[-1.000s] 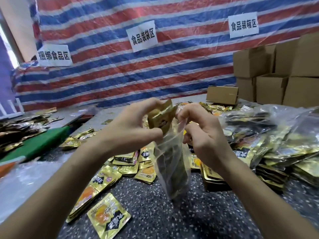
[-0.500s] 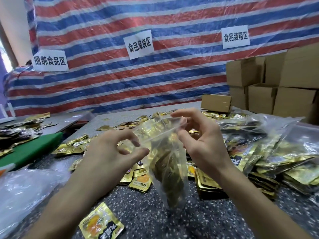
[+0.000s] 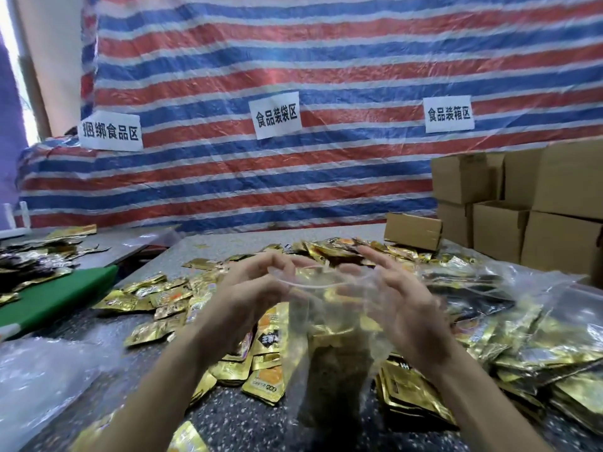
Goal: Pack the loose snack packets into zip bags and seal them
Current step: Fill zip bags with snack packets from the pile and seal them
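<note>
A clear zip bag (image 3: 329,347) with gold snack packets inside hangs upright between my hands above the speckled table (image 3: 248,419). My left hand (image 3: 248,295) pinches the left end of the bag's open top strip. My right hand (image 3: 401,301) holds the right end of the strip, with the fingers blurred by motion. The bag's mouth gapes open in a curve. Loose gold snack packets (image 3: 156,301) lie scattered over the table around and behind the bag.
Filled clear bags of packets (image 3: 528,340) pile up at the right. Cardboard boxes (image 3: 522,203) stack at the back right. A green board (image 3: 55,298) and empty plastic bags (image 3: 42,380) lie at the left. A striped tarpaulin (image 3: 326,60) with paper signs hangs behind.
The packet my left hand was pushing into the bag is now inside. Both hands have moved to the ends of the bag's top strip, and the view has tilted upward.
</note>
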Motion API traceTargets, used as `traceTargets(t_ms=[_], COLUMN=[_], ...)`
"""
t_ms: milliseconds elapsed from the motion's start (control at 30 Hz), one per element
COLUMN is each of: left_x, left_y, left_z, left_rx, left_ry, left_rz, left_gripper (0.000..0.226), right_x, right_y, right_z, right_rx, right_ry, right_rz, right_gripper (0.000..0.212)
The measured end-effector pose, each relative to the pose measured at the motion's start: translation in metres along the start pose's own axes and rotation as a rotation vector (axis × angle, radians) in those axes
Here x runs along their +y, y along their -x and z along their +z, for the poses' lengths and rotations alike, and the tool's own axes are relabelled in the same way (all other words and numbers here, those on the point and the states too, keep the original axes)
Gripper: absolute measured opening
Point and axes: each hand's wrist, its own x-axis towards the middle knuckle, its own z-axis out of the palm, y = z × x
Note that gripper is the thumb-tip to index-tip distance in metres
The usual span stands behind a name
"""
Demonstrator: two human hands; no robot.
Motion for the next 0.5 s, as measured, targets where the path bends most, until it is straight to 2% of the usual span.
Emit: traceTargets(t_ms=[67,233,367,500], left_x=[-0.011,-0.037,-0.048,-0.047], left_y=[-0.001,0.012,0.018,0.018], left_z=[0.002,0.012,0.017,0.018], left_rx=[0.067,0.317,0.388,0.420], left_ry=[0.038,0.086,-0.002,-0.108], left_rz=[0.038,0.070,0.137,0.213], left_gripper=[0.025,0.049,0.027,0.017], right_x=[0.008,0.012,0.014,0.010], right_y=[0.001,0.005,0.007,0.014], right_z=[-0.003,0.000,0.002,-0.003], right_rx=[0.092,0.206,0.255,0.131], right_ry=[0.098,0.166,0.245,0.141], right_rz=[-0.067,-0.152,-0.226,-0.216], right_gripper=[0.020,0.015,0.017,0.024])
